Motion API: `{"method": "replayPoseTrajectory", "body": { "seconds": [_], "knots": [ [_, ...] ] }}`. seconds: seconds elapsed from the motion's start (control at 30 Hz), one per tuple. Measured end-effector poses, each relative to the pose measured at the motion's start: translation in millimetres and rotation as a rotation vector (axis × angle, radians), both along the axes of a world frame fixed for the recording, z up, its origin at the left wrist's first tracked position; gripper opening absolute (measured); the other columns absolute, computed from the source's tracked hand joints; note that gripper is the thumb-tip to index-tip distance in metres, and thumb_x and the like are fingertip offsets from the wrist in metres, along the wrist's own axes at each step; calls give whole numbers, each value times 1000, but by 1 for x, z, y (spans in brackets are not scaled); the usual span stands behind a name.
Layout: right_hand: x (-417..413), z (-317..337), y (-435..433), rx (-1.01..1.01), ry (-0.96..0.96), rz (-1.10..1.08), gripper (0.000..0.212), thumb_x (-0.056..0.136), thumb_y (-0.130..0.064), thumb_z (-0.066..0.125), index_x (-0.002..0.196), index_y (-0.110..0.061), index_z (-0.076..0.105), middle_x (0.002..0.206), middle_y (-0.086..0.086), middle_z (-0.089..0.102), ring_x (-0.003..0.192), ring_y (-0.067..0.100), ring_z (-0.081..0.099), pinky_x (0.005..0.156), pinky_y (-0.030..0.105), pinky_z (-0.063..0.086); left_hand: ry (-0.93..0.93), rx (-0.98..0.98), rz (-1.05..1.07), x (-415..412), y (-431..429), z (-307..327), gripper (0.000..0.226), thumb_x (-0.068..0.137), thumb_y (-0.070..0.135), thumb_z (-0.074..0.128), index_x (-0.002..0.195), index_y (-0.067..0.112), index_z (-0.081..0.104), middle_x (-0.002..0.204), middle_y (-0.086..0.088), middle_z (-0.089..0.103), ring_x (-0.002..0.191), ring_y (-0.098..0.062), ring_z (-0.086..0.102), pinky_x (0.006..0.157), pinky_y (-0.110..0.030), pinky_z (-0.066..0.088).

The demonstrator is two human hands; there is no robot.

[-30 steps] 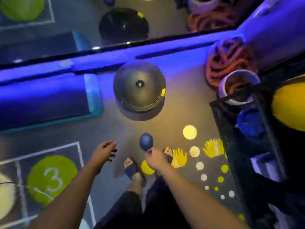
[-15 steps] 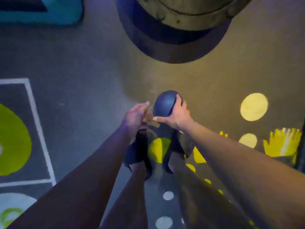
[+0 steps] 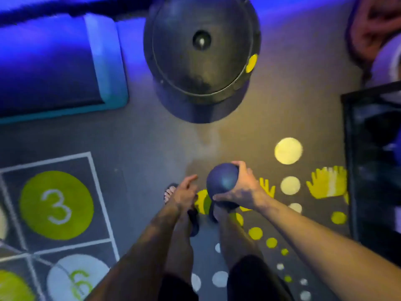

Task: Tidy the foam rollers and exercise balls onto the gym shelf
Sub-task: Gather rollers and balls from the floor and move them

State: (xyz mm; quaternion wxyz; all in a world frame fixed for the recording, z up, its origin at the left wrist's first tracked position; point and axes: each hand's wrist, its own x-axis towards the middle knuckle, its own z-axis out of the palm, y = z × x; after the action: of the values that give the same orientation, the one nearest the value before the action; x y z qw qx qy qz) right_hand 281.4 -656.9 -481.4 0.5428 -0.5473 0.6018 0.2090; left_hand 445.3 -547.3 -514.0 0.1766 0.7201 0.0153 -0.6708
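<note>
As a person stands over a marked gym floor [image 3: 152, 148], the right hand [image 3: 245, 189] grips a blue ball [image 3: 222, 183] above the feet; the left hand [image 3: 184, 191] hangs loose and empty just beside it, a black shelf [image 3: 368, 170] off to the right

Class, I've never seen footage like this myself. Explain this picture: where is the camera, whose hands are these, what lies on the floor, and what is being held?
There is no machine here: the one picture comes from a camera worn on a person's head, looking down past their arms and feet. The right hand grips a small dark blue ball. The left hand is open beside it, holding nothing. On the grey floor lie a large dark dome-shaped trainer and a blue padded block, among numbered circles, yellow dots and handprints. The black shelf stands at the right edge.
</note>
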Motion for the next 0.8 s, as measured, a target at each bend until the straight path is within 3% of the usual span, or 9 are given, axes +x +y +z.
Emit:
{"method": "replayPoseTrajectory", "body": {
  "seconds": [0.1,0.17,0.23,0.33,0.4,0.5,0.67,0.73,0.8],
  "knots": [
    [-32,161,-33,-106,-39,-85,121,37,-57,94,138,-31,33,129,1,41,117,24,53,104,38,47,54,-39,-282,-22,-78,145,38,108,33,41,144,21,42,124,-4,56,107,-26,59,88,-36,55],
    [-53,247,-59,-217,-82,-234,122,30,-62,89,135,-30,35,131,1,44,121,23,53,104,38,47,96,-140,-270,-37,-140,234,29,107,44,39,131,30,45,123,-9,57,101,-25,58,78,-33,50],
    [-74,324,-83,-332,-145,-407,120,27,-65,87,131,-33,36,132,-2,48,122,22,53,104,41,48,145,-251,-281,-56,-192,316,27,104,46,43,118,27,56,121,-11,62,94,-22,61,81,-34,50],
    [-94,417,-116,-527,-252,-573,111,37,-50,98,129,-35,37,129,-6,53,120,20,56,101,41,50,213,-370,-225,-89,-239,418,35,101,53,46,108,25,67,105,1,72,92,-17,67,82,-37,57],
    [-109,462,-136,-642,-287,-642,105,49,-29,102,132,-31,38,130,-4,54,119,18,56,98,34,49,300,-389,-163,-114,-265,467,46,94,65,50,111,27,69,99,4,77,92,-19,72,76,-39,59],
    [-126,509,-156,-811,-306,-736,110,50,-24,102,140,-25,38,133,-2,52,120,16,55,98,29,48,450,-432,-113,-148,-297,517,62,88,70,52,125,23,68,115,-10,75,103,-31,73,85,-52,58],
    [-168,561,-167,-975,-372,-955,115,38,-39,101,133,-43,36,128,-18,54,117,9,59,90,25,56,511,-651,-293,-210,-335,587,50,95,58,49,121,20,70,107,-8,78,91,-23,76,72,-37,61],
    [-195,582,-163,-1018,-375,-1002,110,48,-30,101,133,-42,33,126,-22,52,114,-4,58,82,11,52,505,-753,-381,-241,-344,607,53,92,61,52,127,24,67,117,-9,75,100,-24,73,71,-33,61],
    [-224,599,-151,-1061,-387,-1092,103,55,-24,100,134,-34,35,125,-19,55,105,-13,59,78,6,49,491,-814,-484,-274,-348,620,50,87,65,57,118,28,71,116,-7,75,99,-23,73,67,-31,59]
  ]
}}
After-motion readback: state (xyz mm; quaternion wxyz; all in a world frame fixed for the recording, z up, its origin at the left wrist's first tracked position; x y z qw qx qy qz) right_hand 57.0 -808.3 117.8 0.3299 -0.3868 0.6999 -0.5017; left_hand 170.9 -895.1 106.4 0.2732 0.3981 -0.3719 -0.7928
